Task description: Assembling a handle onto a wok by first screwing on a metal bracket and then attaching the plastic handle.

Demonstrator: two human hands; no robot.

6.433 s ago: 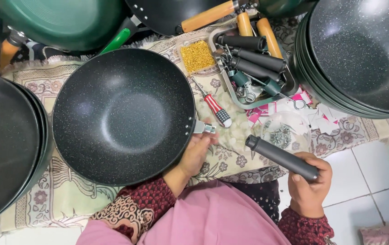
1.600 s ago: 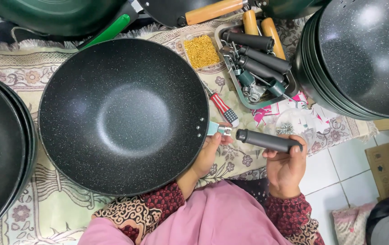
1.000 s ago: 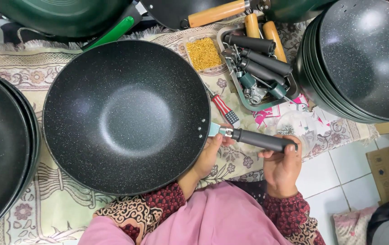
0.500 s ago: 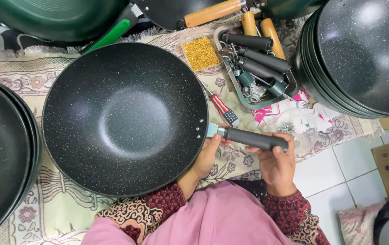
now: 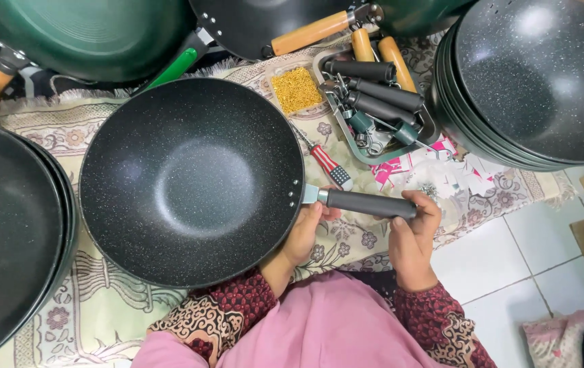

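Right hand (image 5: 411, 232) gripped black handle (image 5: 370, 203) against wok (image 5: 191, 180) bracket; left hand (image 5: 309, 228) clasped joint underneath. Misalignment risked slipping handle, pinched fingers.

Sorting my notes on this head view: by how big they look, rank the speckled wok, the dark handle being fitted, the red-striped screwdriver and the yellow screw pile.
1. Wok
2. Handle
3. Screwdriver and screw pile: too alike to rank.
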